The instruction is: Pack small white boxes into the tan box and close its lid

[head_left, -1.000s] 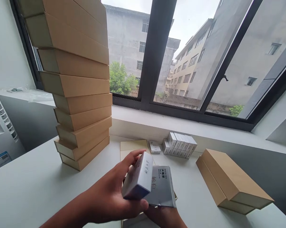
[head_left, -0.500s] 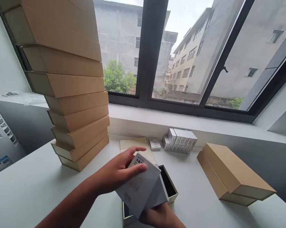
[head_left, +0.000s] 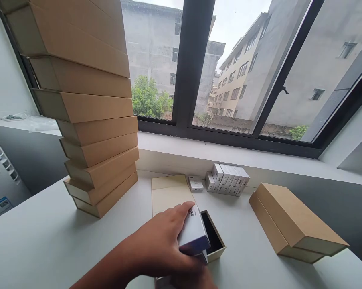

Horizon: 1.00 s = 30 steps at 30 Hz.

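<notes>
**Figure: hands at an open box on a white counter, seen from head height.** The left hand comes in from the lower left, with its fingers curved over a small white carton and holding it tilted on edge. The right hand is cut off by the lower edge of the view, just below the carton, so whether it grips cannot be told. A pale sliver shows under the carton; what it is cannot be told.

The carton sits just above the near corner of an open kraft box, whose black-lined well is partly uncovered. It is not seated in the well. A flat cream panel, probably the box's opened lid, lies beside it on the white counter.

Progress as far as shown: a leaning stack of closed kraft boxes stands at the left, and a closed pair lies at the right; their contents are hidden. Behind the open box, a block of white cartons and a single white carton remain outside any box. A dark window frame runs behind them.
</notes>
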Motion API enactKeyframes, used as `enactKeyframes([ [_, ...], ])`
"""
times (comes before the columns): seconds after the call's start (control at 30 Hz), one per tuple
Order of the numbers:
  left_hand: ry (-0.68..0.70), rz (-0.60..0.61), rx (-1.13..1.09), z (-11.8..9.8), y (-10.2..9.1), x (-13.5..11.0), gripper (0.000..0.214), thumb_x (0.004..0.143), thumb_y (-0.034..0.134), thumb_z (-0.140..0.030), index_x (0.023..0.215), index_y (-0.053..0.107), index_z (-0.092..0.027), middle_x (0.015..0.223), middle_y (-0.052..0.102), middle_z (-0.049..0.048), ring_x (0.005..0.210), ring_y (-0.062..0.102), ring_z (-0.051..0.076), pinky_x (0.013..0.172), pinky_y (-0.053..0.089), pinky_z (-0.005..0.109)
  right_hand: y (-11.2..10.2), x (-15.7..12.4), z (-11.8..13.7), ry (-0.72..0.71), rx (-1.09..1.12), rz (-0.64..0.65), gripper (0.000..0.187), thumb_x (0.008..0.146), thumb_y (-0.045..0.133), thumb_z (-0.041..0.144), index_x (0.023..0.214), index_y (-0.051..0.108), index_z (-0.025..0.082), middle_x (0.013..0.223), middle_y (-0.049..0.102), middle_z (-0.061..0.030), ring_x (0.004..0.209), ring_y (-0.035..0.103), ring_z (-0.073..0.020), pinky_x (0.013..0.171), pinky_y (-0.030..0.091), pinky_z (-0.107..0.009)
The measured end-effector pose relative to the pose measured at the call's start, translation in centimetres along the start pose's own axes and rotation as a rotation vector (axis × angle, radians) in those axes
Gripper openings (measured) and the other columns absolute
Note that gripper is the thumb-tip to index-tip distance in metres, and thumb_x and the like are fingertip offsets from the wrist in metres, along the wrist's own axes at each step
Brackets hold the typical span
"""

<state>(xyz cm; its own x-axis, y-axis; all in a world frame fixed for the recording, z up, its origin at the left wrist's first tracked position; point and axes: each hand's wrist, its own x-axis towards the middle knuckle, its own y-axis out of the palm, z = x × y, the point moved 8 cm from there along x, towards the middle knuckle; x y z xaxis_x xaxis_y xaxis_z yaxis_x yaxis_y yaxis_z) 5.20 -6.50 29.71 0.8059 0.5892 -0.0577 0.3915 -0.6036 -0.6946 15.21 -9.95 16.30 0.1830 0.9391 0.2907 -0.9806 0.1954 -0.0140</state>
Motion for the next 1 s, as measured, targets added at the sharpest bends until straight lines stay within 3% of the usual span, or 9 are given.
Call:
enactKeyframes([
  [0.07, 0.007, -0.020, 0.005, 0.8, -0.8, 0.5, 0.094, 0.068, 0.092, -0.044, 0.152, 0.055, -0.026, 0.126, 0.067, 0.0044, 0.111, 0.063, 0.031, 0.090, 0.051, 0.030, -1.5, -0.7, 0.8, -0.008, -0.002, -0.032, 0.089, 0.069, 0.100, 0.056, 0.143, 0.066, 0.020, 0.120, 0.068, -0.0169, 0.111, 0.065, -0.0460, 0.096, 0.062, -0.055],
  [0.17, 0.006, 0.037, 0.015, 3.0, -0.4, 2.3, 0.076, 0.063, 0.093, -0.043, 0.130, 0.062, -0.026, 0.109, 0.068, -0.0017, 0.096, 0.063, 0.024, 0.073, 0.043, 0.026, -4.9, -1.4, 2.1, -0.029, -0.001, -0.121, 0.099, 0.071, 0.101, 0.057, 0.153, 0.058, 0.024, 0.136, 0.062, -0.0173, 0.121, 0.060, -0.0466, 0.101, 0.059, -0.057],
  [0.3, 0.054, 0.156, -0.016, 6.2, 3.3, 5.3, 0.077, 0.058, 0.092, -0.052, 0.122, 0.058, -0.027, 0.111, 0.068, -0.0025, 0.097, 0.063, 0.024, 0.073, 0.042, 0.028, -10.2, -2.4, 2.5, -0.050, 0.035, -0.234, 0.095, 0.083, 0.094, 0.064, 0.159, 0.049, 0.029, 0.152, 0.050, -0.0168, 0.128, 0.055, -0.0459, 0.105, 0.054, -0.059],
  [0.4, -0.041, 0.175, 0.135, 8.6, 6.4, 6.9, 0.076, 0.056, 0.088, -0.056, 0.118, 0.057, -0.026, 0.113, 0.068, 0.0019, 0.100, 0.063, 0.029, 0.074, 0.043, 0.032, -13.9, -3.8, 1.5, -0.056, 0.022, -0.344, 0.068, 0.104, 0.074, 0.070, 0.157, 0.044, 0.040, 0.163, 0.037, -0.0083, 0.136, 0.049, -0.0407, 0.114, 0.041, -0.063],
  [0.47, -0.112, 0.182, 0.216, 9.5, 7.6, 7.3, 0.073, 0.059, 0.085, -0.061, 0.115, 0.057, -0.024, 0.113, 0.068, 0.0055, 0.100, 0.064, 0.032, 0.076, 0.046, 0.035, -16.0, -4.8, 0.3, -0.053, -0.055, -0.448, 0.057, 0.109, 0.067, 0.072, 0.151, 0.046, 0.040, 0.162, 0.038, -0.0053, 0.135, 0.048, -0.0372, 0.116, 0.033, -0.066],
  [0.53, -0.135, 0.189, 0.267, 9.6, 8.1, 7.4, 0.074, 0.061, 0.081, -0.064, 0.117, 0.057, -0.021, 0.114, 0.068, 0.0089, 0.102, 0.064, 0.035, 0.081, 0.049, 0.039, -17.4, -5.2, -1.3, -0.032, -0.142, -0.499, 0.056, 0.109, 0.066, 0.073, 0.147, 0.049, 0.036, 0.156, 0.043, -0.0060, 0.130, 0.050, -0.0350, 0.114, 0.035, -0.066],
  [0.7, -0.178, 0.221, 0.223, 10.2, 7.7, 7.0, 0.074, 0.066, 0.075, -0.068, 0.121, 0.059, -0.021, 0.121, 0.068, 0.0100, 0.108, 0.064, 0.035, 0.086, 0.050, 0.041, -18.0, -2.8, -4.6, 0.066, -0.263, -0.388, 0.062, 0.104, 0.060, 0.076, 0.141, 0.051, 0.027, 0.147, 0.052, -0.0086, 0.127, 0.054, -0.0331, 0.112, 0.044, -0.061],
  [0.87, -0.262, 0.215, 0.208, 11.6, 7.2, 5.7, 0.067, 0.065, 0.078, -0.060, 0.118, 0.061, -0.023, 0.112, 0.069, 0.0067, 0.099, 0.067, 0.033, 0.078, 0.050, 0.039, -16.3, 3.9, -3.2, 0.171, -0.322, -0.299, 0.075, 0.088, 0.050, 0.076, 0.136, 0.048, 0.019, 0.146, 0.054, -0.0143, 0.132, 0.054, -0.0289, 0.116, 0.048, -0.050],
  [1.0, -0.275, 0.209, 0.358, 12.2, 7.0, 4.0, 0.082, 0.060, 0.086, -0.041, 0.134, 0.060, -0.016, 0.129, 0.064, 0.0128, 0.116, 0.062, 0.037, 0.103, 0.053, 0.048, -15.0, 10.5, -2.7, 0.171, -0.601, -0.307, 0.088, 0.078, 0.041, 0.077, 0.138, 0.050, 0.014, 0.146, 0.051, -0.0186, 0.139, 0.046, -0.0336, 0.120, 0.041, -0.055],
])
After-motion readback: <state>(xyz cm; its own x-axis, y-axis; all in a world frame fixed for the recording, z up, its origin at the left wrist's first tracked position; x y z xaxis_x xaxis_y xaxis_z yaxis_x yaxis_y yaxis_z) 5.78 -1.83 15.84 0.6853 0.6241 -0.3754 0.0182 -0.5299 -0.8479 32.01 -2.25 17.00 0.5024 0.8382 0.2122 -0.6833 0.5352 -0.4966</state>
